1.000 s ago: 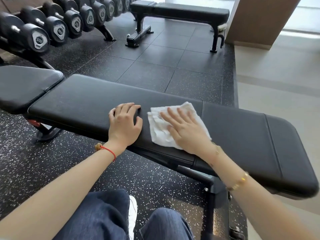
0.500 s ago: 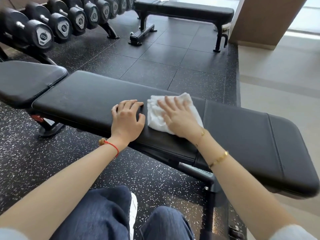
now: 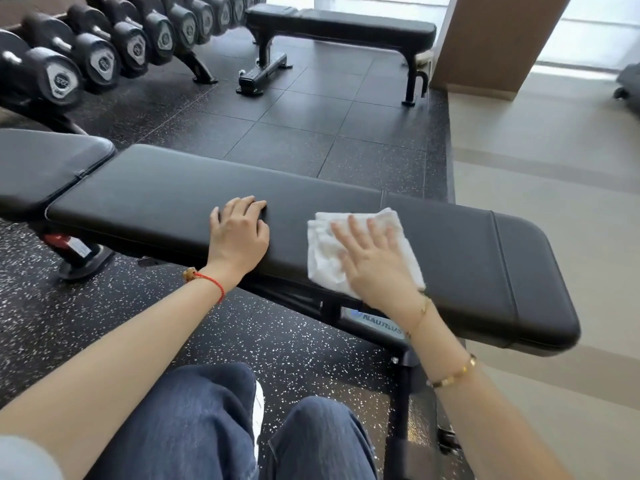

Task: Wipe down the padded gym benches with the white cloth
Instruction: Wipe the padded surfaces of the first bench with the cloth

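Since the earlier frame the cloth point(image 3: 360, 251) has slid toward 3 o'clock along the bench point(image 3: 166, 199), away from the left hand point(image 3: 239, 237). The right hand point(image 3: 377, 265) presses it flat, fingers straight, hiding its middle. Bare pad lies beyond at 3 o'clock. The crumpled cloth overhangs the near edge. The left hand rests with knuckles bent, holding nothing.
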Demonstrator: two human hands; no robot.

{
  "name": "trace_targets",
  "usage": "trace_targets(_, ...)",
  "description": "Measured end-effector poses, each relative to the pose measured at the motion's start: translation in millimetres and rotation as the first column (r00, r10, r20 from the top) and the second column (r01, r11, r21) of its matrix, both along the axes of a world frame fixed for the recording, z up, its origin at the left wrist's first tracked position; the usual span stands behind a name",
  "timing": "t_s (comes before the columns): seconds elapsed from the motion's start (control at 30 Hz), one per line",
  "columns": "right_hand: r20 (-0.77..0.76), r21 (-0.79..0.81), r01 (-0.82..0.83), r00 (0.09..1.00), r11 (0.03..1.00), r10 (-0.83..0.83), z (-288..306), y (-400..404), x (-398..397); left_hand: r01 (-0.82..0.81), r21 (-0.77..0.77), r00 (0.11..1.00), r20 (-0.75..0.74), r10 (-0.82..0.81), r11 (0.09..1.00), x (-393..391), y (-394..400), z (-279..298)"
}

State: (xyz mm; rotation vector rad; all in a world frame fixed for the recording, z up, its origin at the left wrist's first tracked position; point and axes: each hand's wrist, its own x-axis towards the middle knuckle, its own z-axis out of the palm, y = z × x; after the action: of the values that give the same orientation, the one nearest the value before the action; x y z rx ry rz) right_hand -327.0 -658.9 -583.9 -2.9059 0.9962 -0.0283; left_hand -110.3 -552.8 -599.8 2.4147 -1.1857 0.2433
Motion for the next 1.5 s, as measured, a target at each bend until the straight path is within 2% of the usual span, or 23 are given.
trace_targets(0.1,0.057,0.038,-0.045,0.997,0.998,0.043,-3,26,-31,0.044,-0.04,0.998,-0.039,-0.046,0.998,-12,-1,4)
trace_targets(0.2,0.071,0.062,-0.024,0.997,0.998,0.019,-2,13,-58,0.142,-0.063,0.988,-0.052,-0.145,0.988,-36,-10,10)
trace_targets(0.27,0.072,0.047,0.071,0.995,0.996,-0.075,-3,-15,-70,0.198,-0.07,0.978,-0.049,-0.202,0.978,-52,-18,13)
trace_targets(0.37,0.045,0.06,0.311,0.948,0.948,-0.314,5,-60,-84,0.261,-0.066,0.964,-0.041,-0.264,0.963,-74,-31,16)
trace_targets(0.47,0.046,0.051,0.361,0.93,0.931,-0.364,5,-63,-95,0.302,-0.058,0.951,-0.046,-0.304,0.952,-93,-42,15)
trace_targets(0.57,0.106,0.022,0.31,0.944,0.95,-0.311,-4,-29,-122,0.322,-0.048,0.944,-0.057,-0.325,0.945,-106,-51,10)
trace_targets(0.67,0.114,0.02,0.368,0.923,0.93,-0.367,-8,-16,-163,0.316,-0.026,0.947,-0.051,-0.317,0.949,-109,-57,4)
trace_targets(0.83,0.093,0.01,0.495,0.865,0.869,-0.494,-5,-74,-181,0.292,-0.018,0.957,0.004,-0.291,0.956,-110,-59,-4)
trace_targets(0.97,0.056,0.147,0.587,0.799,0.796,-0.599,10,-132,-162,0.29,-0.038,0.957,0.014,-0.289,0.956,-110,-58,-5)
trace_targets(1.07,0.028,0.146,0.572,0.813,0.807,-0.581,13,-135,-158,0.283,-0.05,0.959,0.016,-0.283,0.958,-109,-57,-4)
trace_targets(1.23,0.008,-0.061,0.426,0.905,0.903,-0.426,-4,-76,-177,0.281,-0.034,0.96,0.026,-0.28,0.959,-110,-58,-5)
trace_targets(1.37,0.043,0.036,0.42,0.906,0.907,-0.422,-1,-85,-171,0.27,-0.007,0.962,0.041,-0.27,0.963,-113,-60,-8)
trace_targets(1.5,0.037,0.089,0.503,0.861,0.86,-0.508,8,-128,-128,0.258,-0.023,0.966,0.03,-0.258,0.966,-113,-60,-6)
